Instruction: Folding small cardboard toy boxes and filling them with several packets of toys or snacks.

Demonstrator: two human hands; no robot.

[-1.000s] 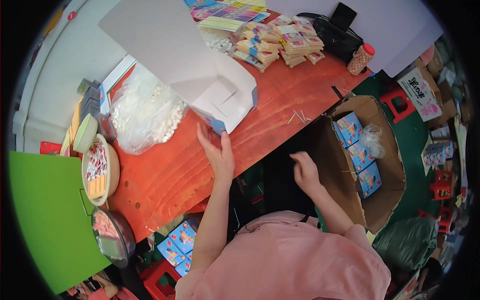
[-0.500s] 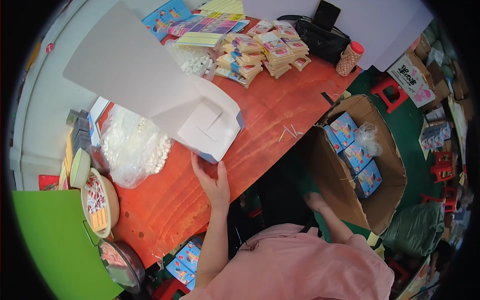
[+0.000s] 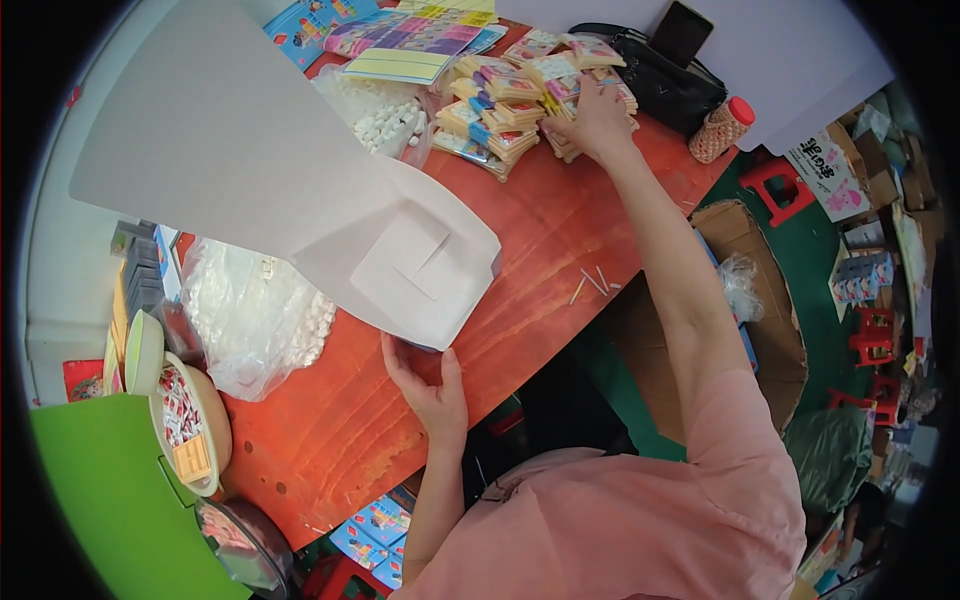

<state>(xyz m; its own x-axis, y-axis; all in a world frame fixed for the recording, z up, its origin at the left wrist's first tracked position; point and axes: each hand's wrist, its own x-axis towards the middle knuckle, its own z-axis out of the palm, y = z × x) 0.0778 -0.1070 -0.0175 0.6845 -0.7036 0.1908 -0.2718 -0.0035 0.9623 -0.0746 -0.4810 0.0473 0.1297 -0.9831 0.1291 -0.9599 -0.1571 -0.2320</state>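
Observation:
A white-lined cardboard box [image 3: 455, 300] with a tall raised lid [image 3: 215, 130] lies on the red-orange table, its inner flaps showing. At its near edge is my left hand [image 3: 435, 400], thumb and fingers apart, fingertips touching the box and partly hidden by it. My right hand [image 3: 597, 122] reaches across the table to a stack of flat, light-wood-edged packs [image 3: 555, 75] with pink printed fronts. Its fingers are spread over the stack's top and side. Left of that hand stands another stack of such packs [image 3: 490, 120], some with blue bands.
Bags of white pieces [image 3: 245, 320] lie left and behind the box. A black bag [image 3: 640, 75] with a phone [image 3: 682, 35] and a red-capped bottle [image 3: 722, 130] are at the far right. A large open carton [image 3: 770, 350] stands off the table's right edge. Left sits a basin [image 3: 215, 400].
My right hand has come up from beside the carton to the far stack of packs. The box has shifted slightly nearer in view; my left hand remains at its edge.

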